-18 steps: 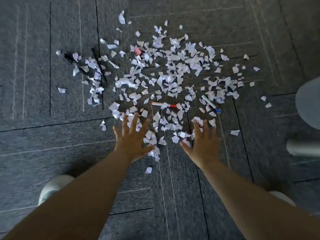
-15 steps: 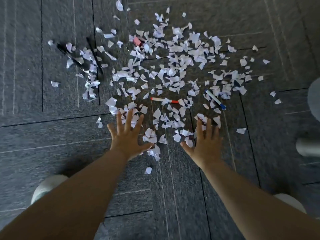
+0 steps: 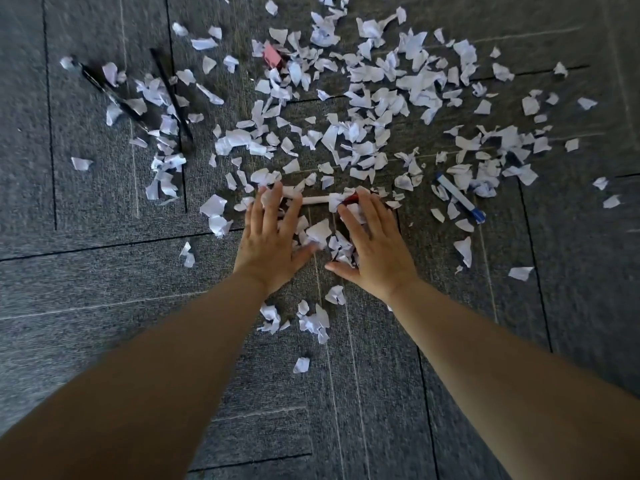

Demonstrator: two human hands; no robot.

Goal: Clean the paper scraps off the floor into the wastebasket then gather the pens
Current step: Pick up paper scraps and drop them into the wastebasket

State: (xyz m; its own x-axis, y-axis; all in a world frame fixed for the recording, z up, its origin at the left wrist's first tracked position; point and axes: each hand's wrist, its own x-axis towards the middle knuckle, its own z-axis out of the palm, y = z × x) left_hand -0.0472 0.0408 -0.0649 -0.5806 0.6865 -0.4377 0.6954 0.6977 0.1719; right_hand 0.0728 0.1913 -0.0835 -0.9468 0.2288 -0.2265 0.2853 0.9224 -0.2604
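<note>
Both hands lie flat, palms down, fingers straight and spread, gripping nothing. The left hand (image 3: 268, 244) and right hand (image 3: 375, 251) press on the carpet floor (image 3: 104, 306) with their thumbs angled toward each other. Between them is a small heap of paper scraps (image 3: 320, 233). This bracketing posture suits raking: open palms can sweep loose pieces inward into one pile that can be lifted, rather than picking them up singly.

Most scraps are spread well beyond the fingertips and to either side, with a few loose ones nearer the wrists. A white red-tipped pen (image 3: 317, 200) lies crosswise just beyond the fingertips of both hands, partly covered by paper. A blue-capped pen (image 3: 459, 197) lies to the right of the right hand, among scraps. Two black pens (image 3: 171, 93) lie farther off, beyond and to the left of the left hand, also partly buried. A pink piece (image 3: 272, 57) sits far beyond the left hand; what it is cannot be told.

The wastebasket is not in view, so the scraps have yet to be carried to it, and the cleaning appears to be at an early stage.

No brand, label or writing can be read on the pens or the paper.
</note>
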